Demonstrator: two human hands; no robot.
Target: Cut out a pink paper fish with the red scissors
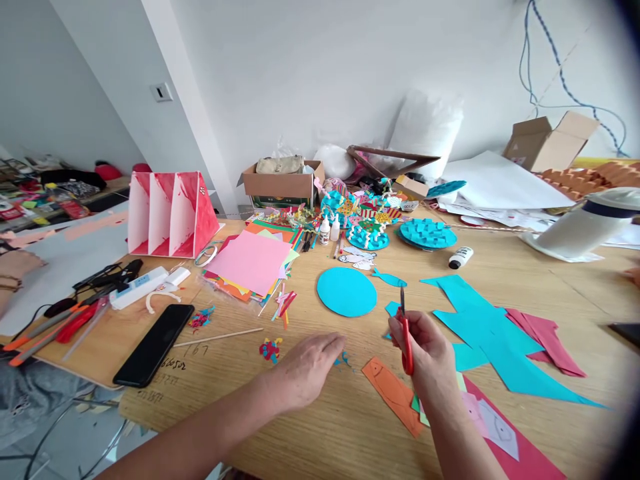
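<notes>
right hand grips red scissors, blades up, beside a blue paper scrap. left hand rests flat, fingers spread, empty. the paper looks light and floppy; hold near its edge.

Legible markings
Handwritten digits "167" on the wooden table; the pencilled numbers below them are unreadable.

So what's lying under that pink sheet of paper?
Under the pink sheet lies a fanned stack of coloured papers: orange, green, yellow and red edges poke out. The middles of those sheets, and anything between them, are covered.
</notes>
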